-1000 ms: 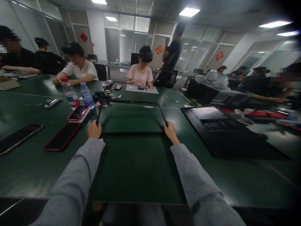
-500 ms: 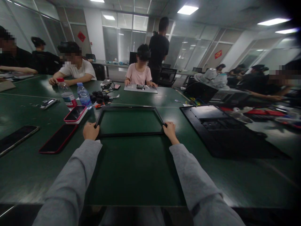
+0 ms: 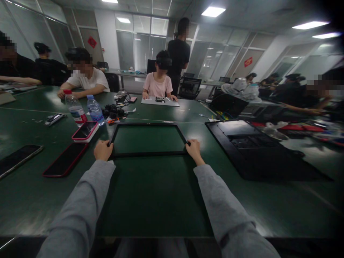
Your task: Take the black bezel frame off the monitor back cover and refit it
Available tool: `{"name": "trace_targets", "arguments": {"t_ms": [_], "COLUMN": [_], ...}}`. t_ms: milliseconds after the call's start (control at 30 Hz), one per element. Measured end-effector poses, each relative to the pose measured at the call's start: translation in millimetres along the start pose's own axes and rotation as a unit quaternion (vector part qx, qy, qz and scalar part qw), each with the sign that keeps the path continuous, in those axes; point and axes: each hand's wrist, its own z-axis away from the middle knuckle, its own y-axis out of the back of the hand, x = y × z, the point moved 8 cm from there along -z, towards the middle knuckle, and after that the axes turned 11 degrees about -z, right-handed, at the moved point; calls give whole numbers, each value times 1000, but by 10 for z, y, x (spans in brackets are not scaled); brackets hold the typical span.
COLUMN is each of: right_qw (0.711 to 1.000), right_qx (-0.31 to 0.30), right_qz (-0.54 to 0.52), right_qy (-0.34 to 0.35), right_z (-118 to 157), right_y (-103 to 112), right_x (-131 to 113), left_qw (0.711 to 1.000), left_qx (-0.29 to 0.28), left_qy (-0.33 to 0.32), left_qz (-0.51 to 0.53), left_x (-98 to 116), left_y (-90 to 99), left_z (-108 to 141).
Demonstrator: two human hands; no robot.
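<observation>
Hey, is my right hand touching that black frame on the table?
Touching: the head view shows the right hand gripping the right side of the black frame.

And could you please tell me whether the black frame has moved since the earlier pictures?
Yes: the far edge of the black frame, first seen beyond the table seam, now shows on its near side, so it came down or closer.

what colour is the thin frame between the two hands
The frame is black; the head view shows it best, against the dark green tabletop.
</observation>
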Motion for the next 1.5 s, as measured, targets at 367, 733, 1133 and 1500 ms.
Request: {"name": "trace_targets", "arguments": {"t_ms": [367,733,1133,1500], "right_qw": [1000,1000,1000,1000], "right_qx": [-3,-1,1,0], "right_qz": [-1,5,-21,-12], "right_qy": [-1,-3,-9,-7], "right_z": [-1,14,2,8], "right_y": [-17,-24,-11,-6], "right_x": [43,41,15,15], "left_qw": [1000,1000,1000,1000], "left_qx": [3,7,2,-4], "left_qy": [-2,-1,-1,0], "left_qz": [2,8,6,6], "left_x": [11,25,21,17], "left_y": [13,37,28,10], "left_z": [6,20,11,1]}}
